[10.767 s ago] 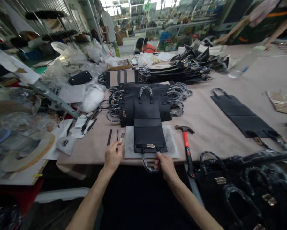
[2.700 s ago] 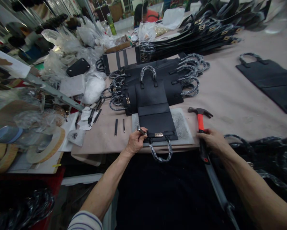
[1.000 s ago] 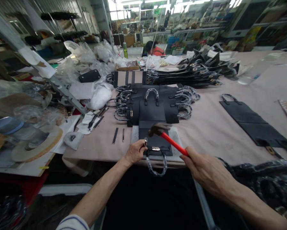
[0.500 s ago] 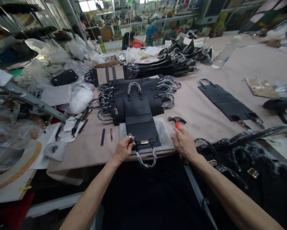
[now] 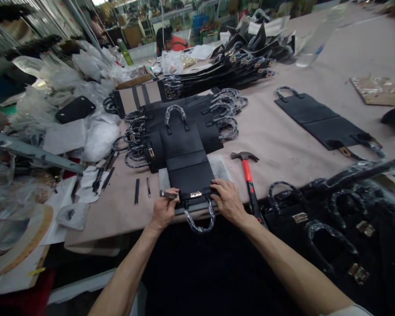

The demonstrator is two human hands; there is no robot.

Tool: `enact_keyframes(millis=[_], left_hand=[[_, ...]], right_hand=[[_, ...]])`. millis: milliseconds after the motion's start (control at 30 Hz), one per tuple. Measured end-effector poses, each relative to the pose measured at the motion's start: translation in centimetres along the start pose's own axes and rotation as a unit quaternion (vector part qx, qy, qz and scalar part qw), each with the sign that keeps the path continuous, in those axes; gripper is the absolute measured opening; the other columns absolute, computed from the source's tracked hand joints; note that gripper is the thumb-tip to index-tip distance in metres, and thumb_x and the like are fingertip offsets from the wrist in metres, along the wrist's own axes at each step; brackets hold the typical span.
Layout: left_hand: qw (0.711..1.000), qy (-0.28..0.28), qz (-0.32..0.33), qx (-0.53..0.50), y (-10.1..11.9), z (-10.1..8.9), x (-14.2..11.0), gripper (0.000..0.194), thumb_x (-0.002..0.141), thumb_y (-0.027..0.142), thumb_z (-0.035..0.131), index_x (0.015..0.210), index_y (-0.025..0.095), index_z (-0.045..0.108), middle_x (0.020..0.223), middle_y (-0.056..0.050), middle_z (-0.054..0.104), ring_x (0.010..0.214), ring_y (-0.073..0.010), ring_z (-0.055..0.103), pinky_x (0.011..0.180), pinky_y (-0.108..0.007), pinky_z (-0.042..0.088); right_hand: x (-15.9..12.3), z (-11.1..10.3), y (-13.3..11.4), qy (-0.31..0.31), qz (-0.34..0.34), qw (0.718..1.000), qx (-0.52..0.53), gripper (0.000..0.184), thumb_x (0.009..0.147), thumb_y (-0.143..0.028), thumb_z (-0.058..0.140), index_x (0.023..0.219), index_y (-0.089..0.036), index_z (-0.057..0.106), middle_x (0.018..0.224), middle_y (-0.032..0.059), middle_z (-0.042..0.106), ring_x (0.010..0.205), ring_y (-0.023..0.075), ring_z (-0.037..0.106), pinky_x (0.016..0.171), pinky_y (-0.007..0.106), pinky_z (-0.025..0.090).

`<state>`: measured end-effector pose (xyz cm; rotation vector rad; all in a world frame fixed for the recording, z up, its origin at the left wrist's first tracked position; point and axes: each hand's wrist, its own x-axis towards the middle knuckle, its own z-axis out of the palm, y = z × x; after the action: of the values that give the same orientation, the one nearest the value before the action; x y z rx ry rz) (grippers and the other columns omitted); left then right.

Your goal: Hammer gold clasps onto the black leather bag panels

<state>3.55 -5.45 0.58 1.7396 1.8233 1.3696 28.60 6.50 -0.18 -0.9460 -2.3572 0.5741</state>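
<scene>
A black bag panel (image 5: 188,175) lies lengthwise before me, partly on a pale slab (image 5: 222,169). Its gold clasp (image 5: 196,194) faces up, and a plastic-wrapped handle (image 5: 200,229) hangs past the table edge. My left hand (image 5: 163,213) is closed around a short metal rod (image 5: 167,194), at the panel's near left corner. At the near right corner, my right hand (image 5: 228,199) grips the panel's edge with bent fingers; the thumb is hidden. Right of that hand rests a claw hammer (image 5: 247,171) with a red and black handle, touched by neither hand.
Behind the panel lie stacked black bag pieces (image 5: 154,147) with wrapped handles. Another bag panel (image 5: 316,118) is at right, above a pile of black bags (image 5: 283,206). A thin metal tool (image 5: 148,187) and a dark strip (image 5: 137,192) lie at left. A co-worker (image 5: 179,42) is beyond the table.
My right hand has let go of the hammer, leaving it on the table, and moved left onto the bag panel's edge. The rod in my left hand has tipped to nearly flat. The view has shifted.
</scene>
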Motion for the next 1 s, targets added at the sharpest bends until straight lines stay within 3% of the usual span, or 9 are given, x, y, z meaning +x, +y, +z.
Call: enact_keyframes(millis=[100,167,267,333,500,667,833,1000], left_hand=[[0.999,-0.043,0.011,-0.023,-0.1,0.1,0.2,0.011,0.092,0.025,0.062,0.099,0.018,0.068,0.112,-0.012,0.075,0.11,-0.0235,0.071,0.1,-0.04,0.058],[0.994,0.021,-0.077,-0.078,-0.5,0.2,0.3,0.017,0.095,0.032,0.061,0.099,0.017,0.067,0.109,-0.012,0.075,0.104,-0.0238,0.074,0.094,-0.04,0.06],[0.943,0.158,-0.223,-0.191,-1.5,-0.1,0.2,0.031,0.093,0.045,0.064,0.1,0.014,0.066,0.104,-0.012,0.075,0.091,-0.0248,0.077,0.081,-0.039,0.065],[0.923,0.182,-0.248,-0.231,-1.7,-0.4,0.2,0.036,0.087,0.048,0.072,0.098,0.014,0.066,0.105,-0.011,0.075,0.091,-0.0255,0.077,0.079,-0.038,0.065],[0.947,0.122,-0.198,-0.221,1.1,0.3,1.0,0.026,0.09,0.04,0.071,0.099,0.016,0.069,0.114,-0.011,0.074,0.1,-0.0245,0.075,0.092,-0.04,0.063],[0.973,0.035,-0.148,-0.174,3.7,4.1,3.3,0.016,0.094,0.032,0.065,0.099,0.018,0.07,0.112,-0.009,0.075,0.102,-0.0224,0.074,0.099,-0.039,0.058],[0.975,-0.005,-0.154,-0.158,3.8,6.8,4.7,0.013,0.093,0.026,0.061,0.099,0.019,0.07,0.112,-0.008,0.076,0.106,-0.0218,0.072,0.095,-0.035,0.059],[0.978,-0.02,-0.146,-0.144,3.3,6.8,4.6,0.013,0.093,0.024,0.061,0.1,0.019,0.07,0.112,-0.007,0.076,0.109,-0.0217,0.071,0.099,-0.035,0.056]], right_hand=[[0.0,0.0,-0.2,0.015,0.013,1.0,0.02,0.018,0.091,-0.019,0.057,0.109,-0.02,0.06,0.135,0.0127,0.062,0.12,0.0305,0.054,0.104,0.053,0.04],[-0.1,0.0,-0.2,0.014,0.016,0.999,0.025,0.013,0.091,-0.019,0.057,0.104,-0.02,0.059,0.135,0.0128,0.063,0.121,0.0304,0.055,0.107,0.055,0.039],[-0.4,-0.2,0.4,-0.004,0.0,0.999,0.039,0.015,0.091,-0.017,0.055,0.105,-0.021,0.06,0.139,0.013,0.061,0.128,0.0303,0.054,0.111,0.058,0.037],[-0.7,-0.6,1.1,-0.032,-0.02,0.998,0.053,0.023,0.091,-0.013,0.052,0.11,-0.02,0.061,0.144,0.0128,0.058,0.136,0.03,0.049,0.115,0.06,0.034],[-1.5,-2.5,2.8,-0.13,-0.083,0.986,0.067,0.049,0.091,-0.005,0.044,0.136,-0.021,0.056,0.156,0.0135,0.047,0.151,0.027,0.034,0.123,0.062,0.025],[-1.7,-3.2,3.3,-0.152,-0.128,0.978,0.056,0.054,0.09,-0.001,0.04,0.137,-0.021,0.057,0.157,0.0155,0.044,0.152,0.0267,0.031,0.123,0.064,0.022],[-1.7,-3.0,3.3,-0.148,-0.132,0.979,0.041,0.054,0.089,-0.001,0.042,0.135,-0.022,0.06,0.156,0.0153,0.045,0.151,0.028,0.034,0.122,0.065,0.025],[-1.5,-3.0,2.9,-0.154,-0.138,0.978,0.013,0.049,0.092,-0.005,0.044,0.136,-0.019,0.058,0.154,0.0183,0.046,0.15,0.0301,0.034,0.122,0.064,0.025]])
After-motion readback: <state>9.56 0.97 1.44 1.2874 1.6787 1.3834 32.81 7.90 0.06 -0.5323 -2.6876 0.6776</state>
